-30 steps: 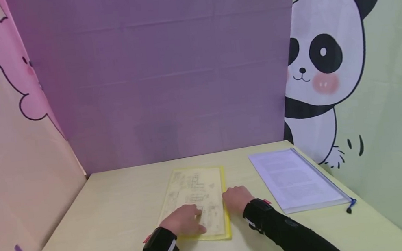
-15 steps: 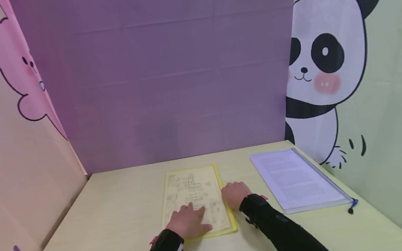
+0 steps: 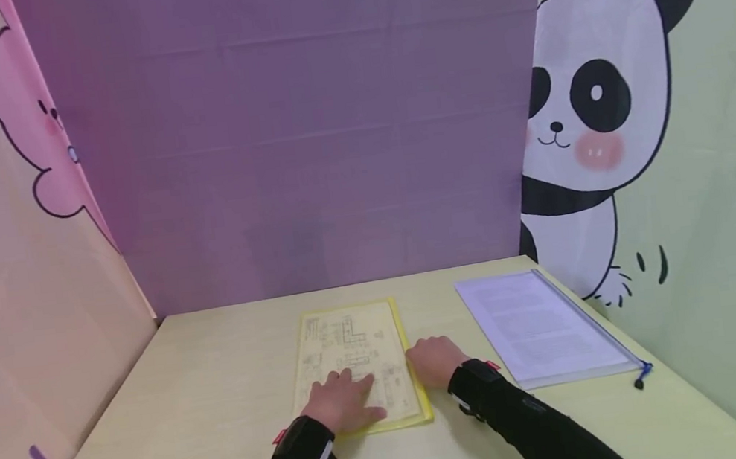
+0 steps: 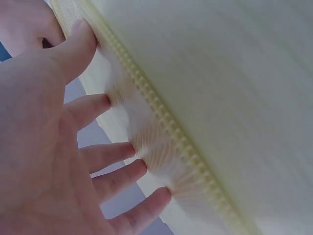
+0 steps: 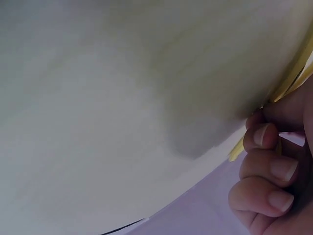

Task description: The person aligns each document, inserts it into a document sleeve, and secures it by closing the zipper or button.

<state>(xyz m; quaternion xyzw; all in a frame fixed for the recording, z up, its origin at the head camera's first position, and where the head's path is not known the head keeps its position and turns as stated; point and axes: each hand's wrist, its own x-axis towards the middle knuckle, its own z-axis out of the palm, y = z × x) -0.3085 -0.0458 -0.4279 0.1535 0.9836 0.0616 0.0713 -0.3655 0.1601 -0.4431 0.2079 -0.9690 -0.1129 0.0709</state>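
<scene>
A yellow-edged zippered document bag (image 3: 424,403) lies flat on the table, with a printed sheet (image 3: 352,336) showing through it. My left hand (image 3: 342,403) rests on its near left part, fingers spread and fairly straight. In the left wrist view those fingertips (image 4: 164,196) press the bag, creasing it beside the ribbed zipper (image 4: 166,122). At the bag's right edge is my right hand (image 3: 437,360), fingers curled. The right wrist view has its thumb and forefinger pinching the yellow edge (image 5: 293,81). Whether they hold a zipper pull is hidden.
A second bag, whitish-purple (image 3: 540,331) with printed pages, lies at the table's right side. A blue cord with a dark end (image 3: 640,383) hangs from its near right corner. A purple backdrop (image 3: 319,152) and printed side panels surround the light wooden table (image 3: 210,395).
Over the second, the bag has turned slightly, its far end shifting left. My left fingers have spread farther over it. The right hand stays at the right edge.
</scene>
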